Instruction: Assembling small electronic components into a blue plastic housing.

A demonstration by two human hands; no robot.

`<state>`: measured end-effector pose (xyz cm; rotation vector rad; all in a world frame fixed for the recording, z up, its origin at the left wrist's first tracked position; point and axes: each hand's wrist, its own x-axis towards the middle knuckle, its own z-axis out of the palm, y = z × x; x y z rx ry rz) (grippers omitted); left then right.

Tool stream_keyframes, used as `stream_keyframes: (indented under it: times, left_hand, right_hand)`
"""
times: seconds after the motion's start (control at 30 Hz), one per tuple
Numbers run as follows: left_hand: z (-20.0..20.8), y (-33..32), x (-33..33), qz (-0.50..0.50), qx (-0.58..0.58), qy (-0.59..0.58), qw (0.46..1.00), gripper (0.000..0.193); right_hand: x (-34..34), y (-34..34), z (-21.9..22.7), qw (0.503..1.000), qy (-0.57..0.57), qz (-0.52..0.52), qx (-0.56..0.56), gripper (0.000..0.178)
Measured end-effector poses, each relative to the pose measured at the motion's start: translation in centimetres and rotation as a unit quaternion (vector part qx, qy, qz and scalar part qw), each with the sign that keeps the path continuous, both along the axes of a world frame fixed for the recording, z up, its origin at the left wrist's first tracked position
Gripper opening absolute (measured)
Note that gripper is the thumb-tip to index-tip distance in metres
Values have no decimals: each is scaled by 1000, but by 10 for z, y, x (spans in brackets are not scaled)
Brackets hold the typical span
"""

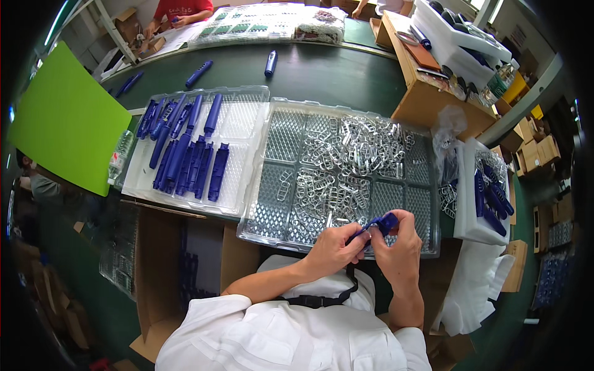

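Over the near edge of a clear compartment tray (272,213), both my hands hold a dark blue plastic shell (385,224). My left hand (334,252) pinches its lower left end, and my right hand (400,250) grips it around the upper right end. A shiny bit shows between the fingers, too small to make out. Loose chrome metal frames (356,148) heap in the tray's middle and far compartments. To the left, a second clear tray (238,117) holds several blue shells (179,154), some of them whole tubes and others open halves.
Blue tubes (199,73) lie on the green bench (322,74). At right stand a white foam box (464,222) with blue parts and a wooden shelf (408,80). A green board (68,117) and a bottle (119,156) flank the left tray. People sit across the bench.
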<state>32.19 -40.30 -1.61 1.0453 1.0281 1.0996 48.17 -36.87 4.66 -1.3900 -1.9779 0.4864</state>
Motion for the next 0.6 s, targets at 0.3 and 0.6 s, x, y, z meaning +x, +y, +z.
stream_keyframes:
  times: [0.3,0.6]
  left_hand:
    - [-7,8,-9,88,48,111,989,25]
    - [24,-3,-49,-89,100,15,991,35]
  right_hand:
    - [-13,14,-15,999,-20,19,20,37]
    - [15,14,-28,918,384,86,-43,44]
